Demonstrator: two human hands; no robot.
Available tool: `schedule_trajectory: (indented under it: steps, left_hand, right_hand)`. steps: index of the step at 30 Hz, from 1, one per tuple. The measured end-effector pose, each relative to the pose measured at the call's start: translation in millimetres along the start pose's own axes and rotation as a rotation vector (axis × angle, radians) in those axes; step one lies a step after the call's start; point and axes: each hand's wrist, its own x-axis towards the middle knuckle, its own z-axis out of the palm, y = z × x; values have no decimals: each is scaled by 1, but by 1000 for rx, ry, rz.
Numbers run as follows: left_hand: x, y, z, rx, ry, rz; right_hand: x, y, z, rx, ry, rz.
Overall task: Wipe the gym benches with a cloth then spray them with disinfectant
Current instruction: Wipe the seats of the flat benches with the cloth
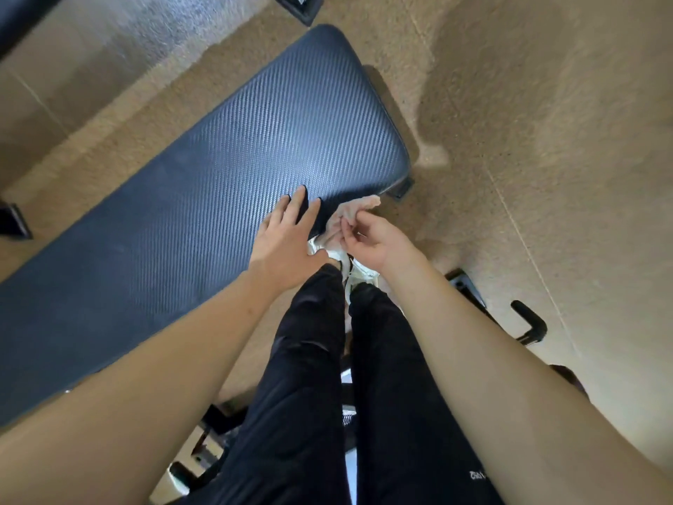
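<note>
One wide-angle view, worn on the head, looks steeply down, close over the dark blue ribbed padded bench [218, 169] and tan speckled floor [546, 140]. Its lower edge is crowded by bare forearms [164, 362] — very near the lens.

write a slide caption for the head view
Right hand pinches a cloth at the bench edge; left hand spreads open over it.

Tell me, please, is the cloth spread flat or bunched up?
Bunched up: the cloth is crumpled, pinched by the right hand beside the bench.

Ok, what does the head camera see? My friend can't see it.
A person stands beside a dark bench, the right hand pinching a pale cloth at its edge. The left hand lies open over the bench top.
</note>
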Motion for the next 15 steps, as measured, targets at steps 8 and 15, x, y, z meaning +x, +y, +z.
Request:
schedule_trajectory:
  steps: [8,15]
  left_hand:
    - [1,-9,-7,30,-5,45]
    - [13,-10,-23,37,20,42]
  right_hand:
    - [-22,-40,11,41,135,-128]
    - [-38,-82,21,-105,215,-179]
